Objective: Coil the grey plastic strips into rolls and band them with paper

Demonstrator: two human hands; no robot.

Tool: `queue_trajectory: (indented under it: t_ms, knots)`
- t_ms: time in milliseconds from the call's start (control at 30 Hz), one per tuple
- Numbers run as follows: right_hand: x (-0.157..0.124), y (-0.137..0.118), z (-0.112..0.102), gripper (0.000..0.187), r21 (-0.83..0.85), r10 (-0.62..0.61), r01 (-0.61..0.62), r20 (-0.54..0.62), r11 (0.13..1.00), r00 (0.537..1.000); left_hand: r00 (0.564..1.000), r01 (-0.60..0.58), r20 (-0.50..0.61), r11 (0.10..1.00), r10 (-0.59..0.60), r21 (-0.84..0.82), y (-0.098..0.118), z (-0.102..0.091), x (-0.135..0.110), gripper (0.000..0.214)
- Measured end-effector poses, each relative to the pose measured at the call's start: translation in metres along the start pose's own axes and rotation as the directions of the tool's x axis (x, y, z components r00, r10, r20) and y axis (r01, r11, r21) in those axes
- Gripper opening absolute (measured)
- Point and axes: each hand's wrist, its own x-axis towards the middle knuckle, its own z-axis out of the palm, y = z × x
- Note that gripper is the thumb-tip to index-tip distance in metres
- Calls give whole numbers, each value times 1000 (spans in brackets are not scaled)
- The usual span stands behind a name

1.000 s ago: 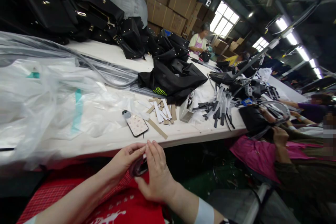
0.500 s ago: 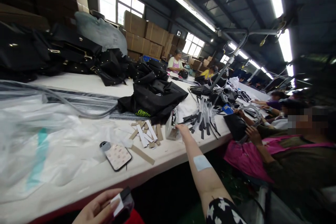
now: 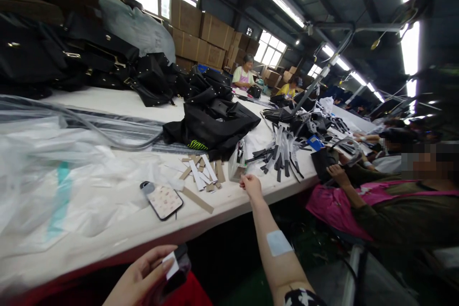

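Note:
My left hand [image 3: 141, 275], low in the view below the table edge, grips a dark folded strap [image 3: 179, 267] and a small white slip [image 3: 172, 266] under the thumb. My right hand [image 3: 253, 186] reaches out to the table with its fingertips pinched together. Whatever they hold is too small to make out. Just beyond those fingertips stands a small greyish see-through box [image 3: 234, 167], which looks like a tape dispenser. White and brown card strips [image 3: 201, 172] lie in a loose pile left of the box, and black straps in clear wrap [image 3: 283, 153] lie right of it.
A phone in a patterned case [image 3: 163, 201] lies near the table edge, beside clear plastic sheeting [image 3: 89, 191]. A black bag [image 3: 215, 126] sits behind the card strips, with more black bags [image 3: 96, 52] further back. A co-worker in a pink apron [image 3: 333, 205] sits at the right.
My right hand has drawn slightly down towards me, away from the box, its fingertips now pinched. My left hand keeps its hold and has shifted a little up and right. The camera has tilted slightly.

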Motion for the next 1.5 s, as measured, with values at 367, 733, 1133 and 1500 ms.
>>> queue_trajectory:
  t_ms: [367,733,1133,1500]
  knots:
    - [-158,-58,49,29,359,-104,-165,621,918,777,969,-233,-25,940,247,250,8,-15,16,51]
    - [-219,-48,96,33,285,-35,-283,760,916,649,925,-352,-87,919,371,179,5,-29,11,40]
    - [-226,-43,108,36,177,41,-245,727,953,685,899,-394,-125,898,421,195,6,-37,10,36]
    - [-236,-51,138,32,322,-71,-213,685,923,725,597,-650,-52,521,800,553,9,-49,0,28]
